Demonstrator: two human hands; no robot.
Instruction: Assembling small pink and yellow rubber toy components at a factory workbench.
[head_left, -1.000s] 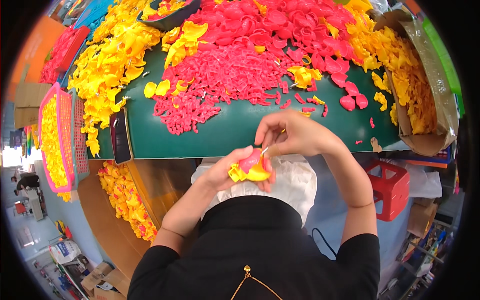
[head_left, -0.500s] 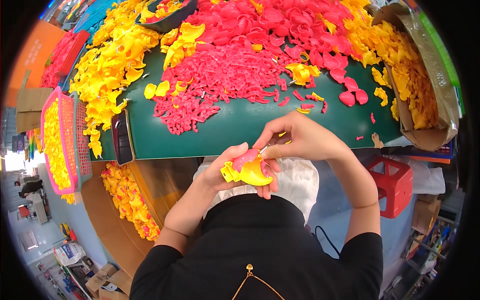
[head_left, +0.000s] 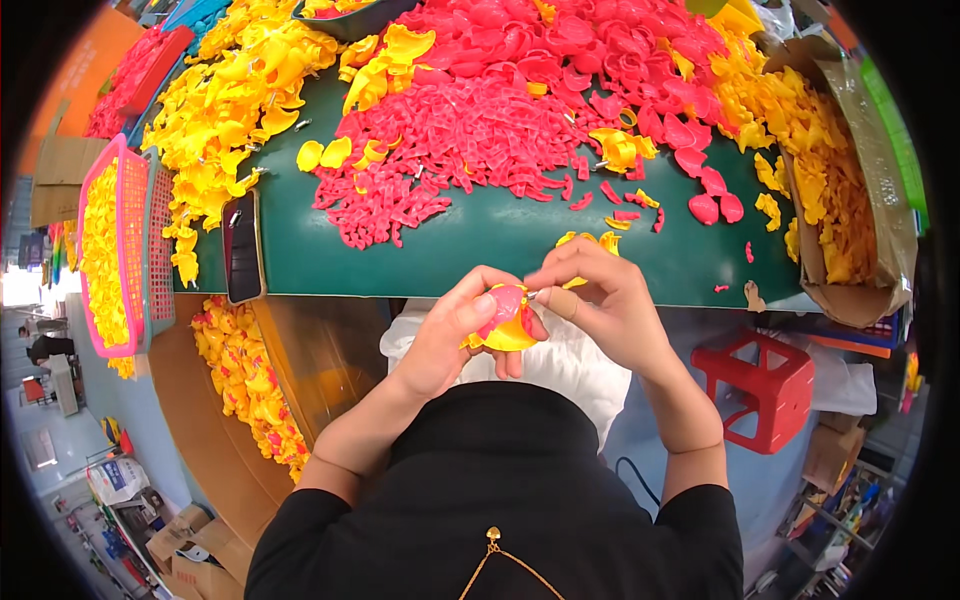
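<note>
My left hand [head_left: 440, 345] is closed around a yellow and pink plastic shell part [head_left: 508, 320], held above my lap just off the table's near edge. Its pink side faces up and the yellow piece shows below it. At the part's right side my right hand [head_left: 612, 305] pinches a small silvery metal pin [head_left: 532, 296]. Whether the pin sits in the part, I cannot tell. Just beyond the right fingers, a yellow plastic piece [head_left: 608, 242] shows at the table's front edge.
On the green table [head_left: 500, 225] lie heaps of pink strips [head_left: 460, 130], pink shells [head_left: 590, 40] and yellow pieces [head_left: 235, 90]. A phone [head_left: 241, 247] rests at the left edge, near a pink basket [head_left: 128, 250]. Cardboard boxes flank me; a red stool [head_left: 765, 385] stands at right.
The plastic part has tilted in my left hand, so less yellow shows. My right hand has come lower and its fingers have drawn together at the part's side. The view has shifted slightly.
</note>
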